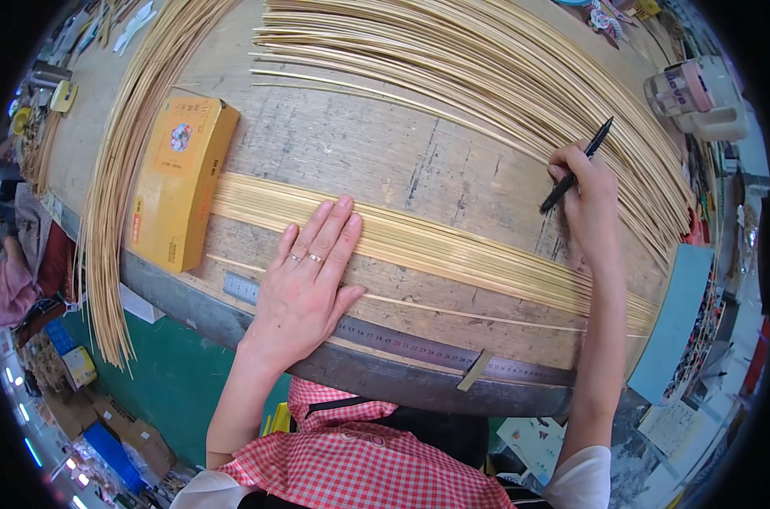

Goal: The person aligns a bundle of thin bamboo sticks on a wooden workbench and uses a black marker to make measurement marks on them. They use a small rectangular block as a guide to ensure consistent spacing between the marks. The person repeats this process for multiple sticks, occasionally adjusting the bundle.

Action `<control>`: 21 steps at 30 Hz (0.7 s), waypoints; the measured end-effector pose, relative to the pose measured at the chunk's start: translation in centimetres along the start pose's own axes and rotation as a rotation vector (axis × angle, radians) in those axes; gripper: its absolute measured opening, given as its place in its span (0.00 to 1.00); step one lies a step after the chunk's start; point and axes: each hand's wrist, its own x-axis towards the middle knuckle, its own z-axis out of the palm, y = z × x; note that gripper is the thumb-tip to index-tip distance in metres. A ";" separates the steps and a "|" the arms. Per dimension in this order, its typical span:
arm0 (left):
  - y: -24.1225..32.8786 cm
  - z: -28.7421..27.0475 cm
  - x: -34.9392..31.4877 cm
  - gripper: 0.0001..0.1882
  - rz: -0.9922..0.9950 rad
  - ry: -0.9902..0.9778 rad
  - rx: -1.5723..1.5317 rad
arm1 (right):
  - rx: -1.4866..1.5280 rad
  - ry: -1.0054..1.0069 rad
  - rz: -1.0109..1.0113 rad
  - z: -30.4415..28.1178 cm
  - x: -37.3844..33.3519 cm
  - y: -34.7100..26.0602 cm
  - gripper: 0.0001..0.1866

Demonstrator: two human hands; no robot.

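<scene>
A flat row of thin bamboo strips (461, 248) lies side by side across the wooden table. My left hand (313, 271) presses on the left part of this row, palm down and fingers stretched out. Two rings show on its fingers. Off to the right, my right hand (590, 199) grips a black marker pen (601, 136), tilted, beyond the right part of the row. A single strip (470, 314) lies apart on the near side and passes by my left hand. Nearer still, a metal ruler (402, 342) runs along the table's front edge, partly covered by that hand.
A yellow box (169, 182) stands at the row's left end, a blue-green block (673, 327) at its right. A large strip bundle (453, 72) spreads across the far side; another bundle (114, 195) hangs over the left front edge. Tape (475, 370) crosses the ruler. A plastic jar (677, 89) stands far right.
</scene>
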 end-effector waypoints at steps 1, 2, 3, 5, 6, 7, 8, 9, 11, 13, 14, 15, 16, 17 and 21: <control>0.0 0.0 0.0 0.44 0.000 0.002 0.000 | -0.019 -0.022 0.000 -0.1 0.1 -0.1 0.06; 0.0 0.1 -0.1 0.44 0.001 0.004 0.000 | -0.038 -0.044 -0.001 -0.3 0.3 -0.2 0.07; 0.0 0.0 -0.1 0.44 0.001 0.007 0.001 | -0.057 -0.066 -0.001 -0.4 0.4 -0.3 0.08; 0.0 0.0 -0.1 0.44 0.004 0.006 0.000 | -0.119 -0.007 -0.060 -0.4 0.1 -0.7 0.08; 0.0 0.0 -0.1 0.44 0.003 0.004 0.000 | -0.148 0.020 -0.091 -0.3 -0.2 -0.8 0.08; 0.0 0.0 -0.1 0.44 0.004 0.009 0.000 | -0.136 0.051 -0.091 -0.3 -0.3 -0.8 0.09; 0.0 0.1 0.0 0.44 0.006 0.014 0.000 | -0.125 0.083 -0.090 -0.3 -0.4 -0.7 0.09; -0.1 0.1 0.0 0.43 0.008 0.016 0.000 | -0.112 0.113 -0.086 -0.3 -0.6 -0.6 0.09; -0.1 0.1 -0.1 0.43 0.008 0.017 -0.004 | -0.003 0.101 -0.055 -0.7 -1.4 -0.7 0.09; 0.0 0.0 -0.1 0.43 0.003 0.015 -0.009 | 0.074 0.110 -0.108 -1.2 -2.1 -1.0 0.11; 0.0 0.0 -0.1 0.43 0.003 0.012 -0.012 | 0.102 0.090 -0.130 -1.3 -2.7 -1.2 0.12; 0.0 0.0 -0.2 0.43 0.002 0.008 -0.015 | 0.132 0.070 -0.152 -1.3 -3.4 -1.3 0.13; 0.0 0.1 -0.2 0.43 0.004 0.014 -0.014 | 0.162 0.050 -0.174 -1.4 -4.1 -1.4 0.14; -0.1 0.1 -0.2 0.43 0.005 0.019 -0.014 | 0.187 -0.020 -0.162 -1.5 -4.8 -1.1 0.19; -0.1 0.1 -0.1 0.43 0.014 0.020 -0.003 | 0.235 -0.055 -0.119 -0.6 -7.0 -1.3 0.24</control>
